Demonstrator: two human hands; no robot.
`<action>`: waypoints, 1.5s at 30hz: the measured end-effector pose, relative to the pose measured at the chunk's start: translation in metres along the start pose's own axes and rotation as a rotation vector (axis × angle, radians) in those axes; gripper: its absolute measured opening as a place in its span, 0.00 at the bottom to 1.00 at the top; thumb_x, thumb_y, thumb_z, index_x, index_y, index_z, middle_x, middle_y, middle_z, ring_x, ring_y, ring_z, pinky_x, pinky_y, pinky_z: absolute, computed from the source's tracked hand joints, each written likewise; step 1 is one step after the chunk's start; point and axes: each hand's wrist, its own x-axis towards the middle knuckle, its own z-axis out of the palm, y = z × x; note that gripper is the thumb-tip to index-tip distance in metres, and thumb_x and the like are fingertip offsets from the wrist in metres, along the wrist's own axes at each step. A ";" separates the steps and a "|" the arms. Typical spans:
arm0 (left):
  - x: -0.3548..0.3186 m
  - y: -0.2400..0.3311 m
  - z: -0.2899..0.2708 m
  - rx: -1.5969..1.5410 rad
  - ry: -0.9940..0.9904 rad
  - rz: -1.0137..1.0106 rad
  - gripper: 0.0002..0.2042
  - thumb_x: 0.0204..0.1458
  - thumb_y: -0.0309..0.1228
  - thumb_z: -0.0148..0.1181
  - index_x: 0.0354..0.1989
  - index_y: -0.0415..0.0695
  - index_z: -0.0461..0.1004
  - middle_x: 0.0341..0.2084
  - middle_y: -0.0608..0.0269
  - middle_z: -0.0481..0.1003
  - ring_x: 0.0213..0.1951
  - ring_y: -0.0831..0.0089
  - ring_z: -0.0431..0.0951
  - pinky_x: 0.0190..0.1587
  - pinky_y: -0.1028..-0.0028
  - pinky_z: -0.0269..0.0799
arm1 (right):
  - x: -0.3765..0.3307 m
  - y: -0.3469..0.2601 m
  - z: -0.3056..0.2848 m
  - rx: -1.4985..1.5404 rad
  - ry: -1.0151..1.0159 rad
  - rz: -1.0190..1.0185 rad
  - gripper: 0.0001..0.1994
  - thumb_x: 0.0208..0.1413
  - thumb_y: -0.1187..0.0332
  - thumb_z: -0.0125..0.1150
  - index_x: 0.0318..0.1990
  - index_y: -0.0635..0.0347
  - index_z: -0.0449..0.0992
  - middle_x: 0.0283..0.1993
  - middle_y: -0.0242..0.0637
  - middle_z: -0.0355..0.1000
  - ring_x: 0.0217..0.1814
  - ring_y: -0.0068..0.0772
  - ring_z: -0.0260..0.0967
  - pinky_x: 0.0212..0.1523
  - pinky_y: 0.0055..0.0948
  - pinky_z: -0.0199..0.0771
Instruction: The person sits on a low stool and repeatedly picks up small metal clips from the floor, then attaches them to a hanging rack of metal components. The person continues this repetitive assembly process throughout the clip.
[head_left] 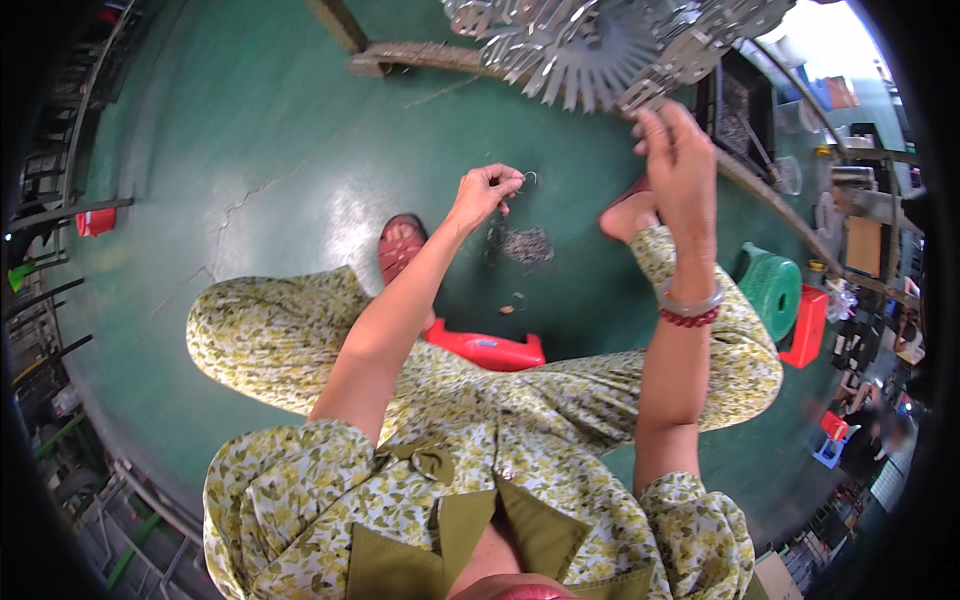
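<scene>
Our left hand (487, 190) pinches a small bent silver wire hook (529, 178) over the green floor (270, 150); our right hand (678, 150), fingers together, grips the rack of toothed silver metal plates (600, 45). We judge the hook could slip and drop among the grey loose-hook pile (525, 244), the pinch being slight.

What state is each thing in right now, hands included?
Left hand: fingers pinched shut on a small wire hook.
Right hand: raised to the hanging metal parts, fingertips on one; grip unclear.
Pile of small metal pieces: loose on the green floor.
Red stool: upright under the person.
Green stool: lying on its side.
</scene>
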 end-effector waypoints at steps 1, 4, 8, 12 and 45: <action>-0.002 0.023 0.012 -0.111 -0.035 0.039 0.09 0.55 0.29 0.61 0.41 0.38 0.77 0.29 0.67 0.75 0.29 0.80 0.73 0.28 0.79 0.74 | -0.001 -0.004 -0.001 0.020 -0.026 0.036 0.07 0.58 0.71 0.54 0.35 0.69 0.69 0.30 0.50 0.68 0.31 0.52 0.68 0.33 0.39 0.68; -0.013 0.101 0.044 -0.385 -0.145 0.163 0.10 0.56 0.29 0.60 0.43 0.37 0.76 0.29 0.66 0.74 0.28 0.81 0.72 0.28 0.78 0.74 | -0.002 -0.007 -0.008 0.029 -0.090 0.067 0.07 0.59 0.71 0.52 0.36 0.67 0.72 0.29 0.45 0.69 0.25 0.39 0.69 0.29 0.34 0.68; -0.022 0.155 0.066 -0.582 -0.238 0.290 0.11 0.56 0.29 0.59 0.44 0.35 0.74 0.28 0.67 0.73 0.28 0.81 0.72 0.29 0.78 0.75 | -0.003 -0.012 -0.016 0.040 -0.100 0.095 0.07 0.60 0.71 0.51 0.36 0.67 0.72 0.28 0.42 0.71 0.24 0.33 0.69 0.29 0.31 0.69; -0.030 0.159 0.073 -0.716 -0.271 0.267 0.10 0.57 0.27 0.58 0.44 0.36 0.73 0.28 0.67 0.73 0.29 0.81 0.72 0.31 0.78 0.76 | -0.008 -0.011 -0.020 0.062 -0.092 0.106 0.08 0.60 0.71 0.51 0.36 0.67 0.72 0.28 0.41 0.72 0.25 0.31 0.69 0.29 0.30 0.70; 0.011 0.120 0.041 -1.017 -0.408 0.103 0.24 0.59 0.44 0.55 0.56 0.37 0.67 0.52 0.49 0.72 0.52 0.65 0.73 0.53 0.65 0.71 | 0.032 -0.026 -0.024 -0.239 -0.218 0.161 0.10 0.49 0.76 0.64 0.39 0.73 0.78 0.28 0.44 0.79 0.28 0.25 0.77 0.30 0.23 0.77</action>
